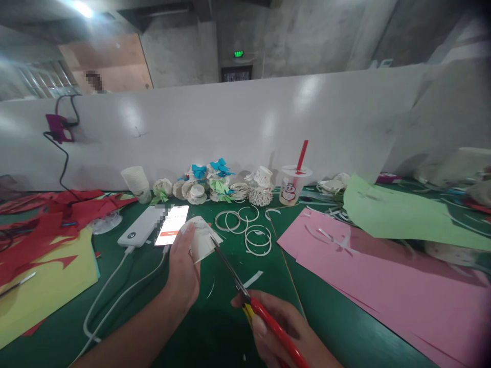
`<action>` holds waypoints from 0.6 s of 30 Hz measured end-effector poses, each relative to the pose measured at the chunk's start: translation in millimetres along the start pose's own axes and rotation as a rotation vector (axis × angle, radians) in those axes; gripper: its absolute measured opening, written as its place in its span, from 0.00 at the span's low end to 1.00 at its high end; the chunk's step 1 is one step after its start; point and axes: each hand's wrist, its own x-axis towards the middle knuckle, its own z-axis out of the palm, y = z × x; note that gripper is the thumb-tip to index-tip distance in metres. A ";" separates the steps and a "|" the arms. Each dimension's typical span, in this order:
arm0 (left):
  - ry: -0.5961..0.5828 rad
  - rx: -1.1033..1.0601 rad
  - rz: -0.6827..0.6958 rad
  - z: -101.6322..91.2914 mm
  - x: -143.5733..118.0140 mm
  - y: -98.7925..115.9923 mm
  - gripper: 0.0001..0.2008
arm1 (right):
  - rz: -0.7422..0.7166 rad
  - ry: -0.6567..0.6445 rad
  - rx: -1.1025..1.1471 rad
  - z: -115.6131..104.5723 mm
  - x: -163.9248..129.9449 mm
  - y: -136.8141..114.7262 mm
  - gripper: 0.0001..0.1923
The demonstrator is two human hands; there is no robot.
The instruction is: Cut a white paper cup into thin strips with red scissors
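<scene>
My left hand (184, 266) is closed on a white paper cup (200, 239) whose wall is cut into strips along its edge. Scissors (272, 327) with red and yellow handles are gripped in my right hand (282, 324). Their blades point up and left, with the tips at the cut edge of the cup; whether they bite into the paper I cannot tell. A small white paper strip (253, 279) lies beside the blades on the green table (226, 327). Several thin white paper rings (258, 240) are spread just beyond the cup.
A lit phone (172, 226) and a white power bank (138, 226) with cables lie left. Cut-paper crafts (220, 179), stacked cups (136, 183) and a drink cup with a straw (293, 186) line the white partition (230, 133). Pink (368, 271), green (399, 212) and yellow paper (61, 281) flank me.
</scene>
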 end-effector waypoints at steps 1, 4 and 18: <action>0.002 -0.002 0.000 0.2 -0.2 0.2 0.17 | -0.001 0.003 -0.002 0.1 0.2 0.7 0.29; 0.011 -0.005 0.003 0.2 -0.3 0.6 0.17 | -0.002 0.014 -0.009 1.3 -0.6 0.7 0.27; 0.030 0.055 0.057 -0.6 -0.9 1.9 0.17 | -0.014 -0.025 0.029 0.0 0.5 2.1 0.25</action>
